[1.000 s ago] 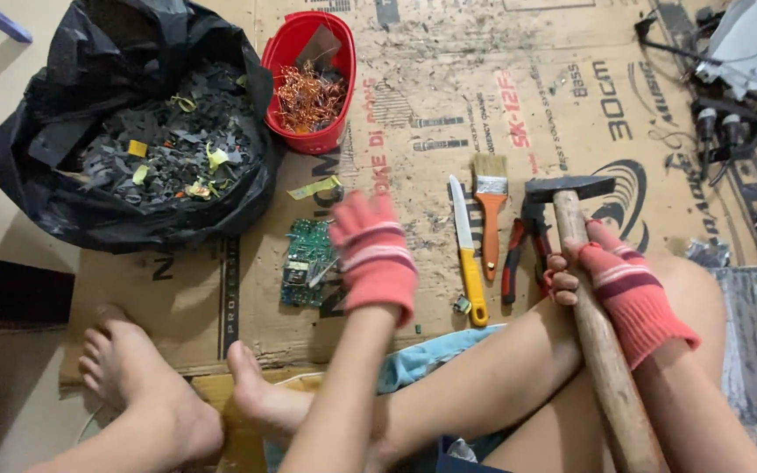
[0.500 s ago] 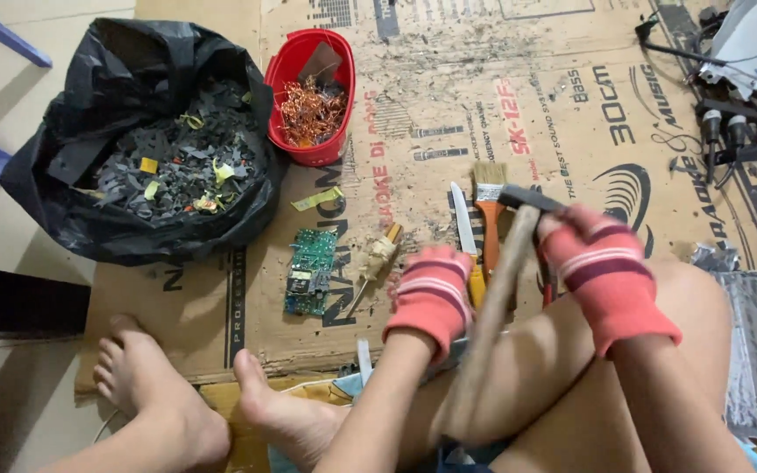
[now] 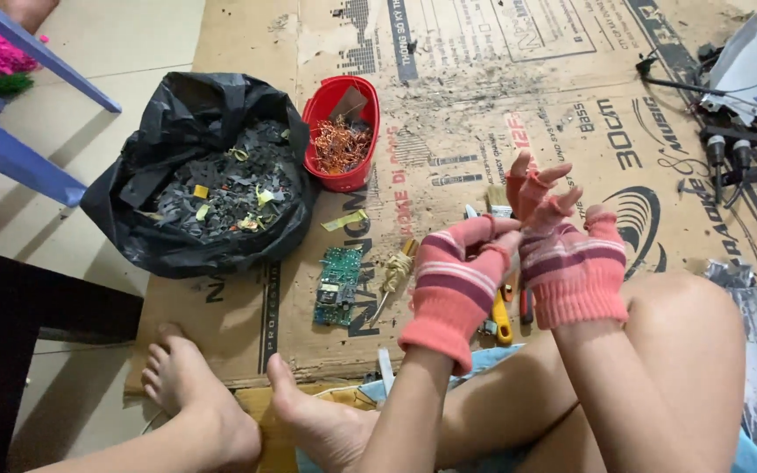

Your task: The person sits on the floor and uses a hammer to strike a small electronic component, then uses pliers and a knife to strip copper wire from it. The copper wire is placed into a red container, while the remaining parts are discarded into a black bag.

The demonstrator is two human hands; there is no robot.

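Both hands were raised together above the cardboard sheet on the floor, over the person's bent knees. The left hand had its fingers curled together, pinching the edge of the fingerless pink striped glove worn on the right hand; the right fingers were spread apart and held nothing. That glove looked to be soft knit: light, limp, stretchy, not fragile, and best taken at the loose cuff or the finger openings, where the fabric bunches. Its long axis ran from the cuff, near the knee, up and away toward the far end of the cardboard sheet, fingertips pointing away from the person. Just under the hands, on the cardboard sheet, lay a yellow-handled knife, mostly hidden; whether other tools lay beside it could not be told. Left of the knife sat a green circuit board, its long side running toward and away from the person, and a small coil of wire. Further from the knife, at the cardboard sheet's left edge, stood a red tub of copper scraps and a black bag of dark fragments.
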